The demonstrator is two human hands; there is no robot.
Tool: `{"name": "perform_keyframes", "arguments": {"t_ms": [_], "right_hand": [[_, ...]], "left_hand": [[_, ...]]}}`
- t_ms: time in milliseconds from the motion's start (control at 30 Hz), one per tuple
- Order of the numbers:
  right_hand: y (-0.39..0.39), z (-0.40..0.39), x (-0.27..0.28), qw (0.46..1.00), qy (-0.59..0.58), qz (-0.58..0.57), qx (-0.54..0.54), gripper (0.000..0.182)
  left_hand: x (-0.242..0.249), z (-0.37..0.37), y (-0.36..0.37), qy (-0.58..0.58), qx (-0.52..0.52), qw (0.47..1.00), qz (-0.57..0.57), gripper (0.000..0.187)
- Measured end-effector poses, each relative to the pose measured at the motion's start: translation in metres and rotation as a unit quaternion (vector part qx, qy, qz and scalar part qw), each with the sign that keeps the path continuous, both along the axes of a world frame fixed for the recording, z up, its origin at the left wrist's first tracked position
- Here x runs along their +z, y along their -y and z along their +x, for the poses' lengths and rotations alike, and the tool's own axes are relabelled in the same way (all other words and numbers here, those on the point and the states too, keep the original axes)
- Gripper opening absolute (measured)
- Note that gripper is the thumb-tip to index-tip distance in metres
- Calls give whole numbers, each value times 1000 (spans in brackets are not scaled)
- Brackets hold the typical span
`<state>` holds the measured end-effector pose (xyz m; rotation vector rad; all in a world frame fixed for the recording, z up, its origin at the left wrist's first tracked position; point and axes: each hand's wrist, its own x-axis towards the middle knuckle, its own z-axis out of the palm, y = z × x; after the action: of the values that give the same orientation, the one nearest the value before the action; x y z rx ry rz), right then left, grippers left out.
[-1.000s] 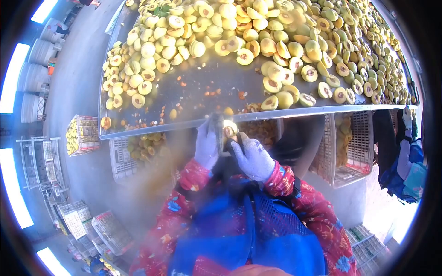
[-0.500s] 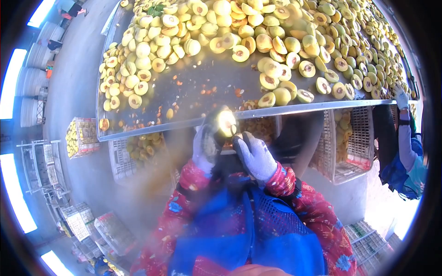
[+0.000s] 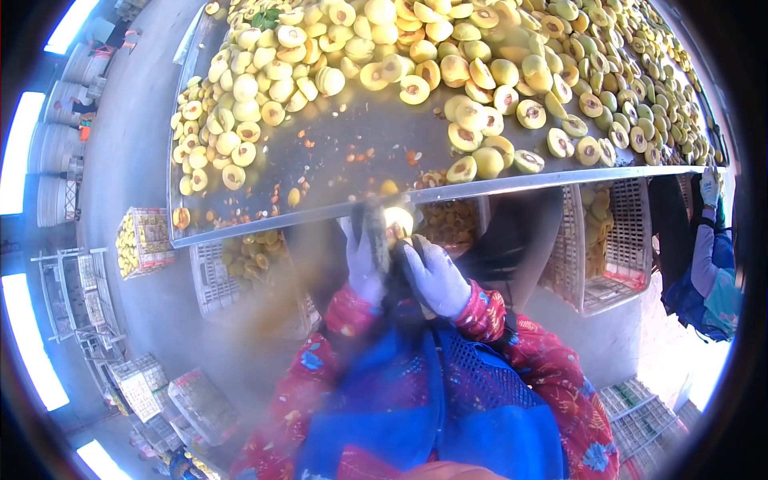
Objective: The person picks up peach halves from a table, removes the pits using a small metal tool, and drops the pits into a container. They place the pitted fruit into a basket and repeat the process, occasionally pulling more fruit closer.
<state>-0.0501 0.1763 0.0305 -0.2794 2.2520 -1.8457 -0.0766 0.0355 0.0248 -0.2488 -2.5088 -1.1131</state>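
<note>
Brightly lit fruit (image 3: 398, 218) between fingers (image 3: 415, 258)

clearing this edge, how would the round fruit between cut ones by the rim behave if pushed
The round fruit would probably roll or rock, given its curved skin. It may slide easily, its surface looking smooth. Cut fruit beside it might stop it.

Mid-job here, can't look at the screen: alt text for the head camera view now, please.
Two gloved hands, left hand and right hand, meet at a pale fruit by the near edge of a metal table heaped with halved fruits. Crates stand below; another person is at far right.
</note>
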Motion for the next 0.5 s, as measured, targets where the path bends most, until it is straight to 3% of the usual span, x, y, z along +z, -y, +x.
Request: {"name": "perform_keyframes", "arguments": {"t_ms": [67,100,167,233,300,333,367,400,433,467,500], "right_hand": [[-1,-2,-4,991,86,-91,36,24],[-8,-8,9,972,161,-150,78,25],[-14,-10,15,922,270,-261,96,26],[-19,-11,18,849,379,-358,85,28],[-18,-13,21,726,477,-487,90,29],[-16,-15,22,639,526,-551,107,30],[-16,-16,6,525,536,-635,185,31],[-14,-17,2,396,533,-703,256,31],[-15,-13,3,436,538,-691,207,35],[-16,-12,3,413,556,-699,178,40],[-16,-13,3,391,572,-706,149,45]], "left_hand": [[-6,5,-7,138,32,961,238,38],[4,0,-2,136,-27,973,182,35],[14,-2,-8,153,-71,948,268,35],[18,-11,-2,116,-122,980,111,36],[9,-6,-2,191,-66,965,167,26],[6,-9,-1,278,-61,910,302,24],[6,-13,-2,348,-28,832,430,23],[7,-13,-3,327,-36,827,456,27],[7,-12,-6,306,-42,819,483,30],[7,-11,-9,284,-48,811,509,33],[3,-12,-11,259,-36,844,468,34]]}}
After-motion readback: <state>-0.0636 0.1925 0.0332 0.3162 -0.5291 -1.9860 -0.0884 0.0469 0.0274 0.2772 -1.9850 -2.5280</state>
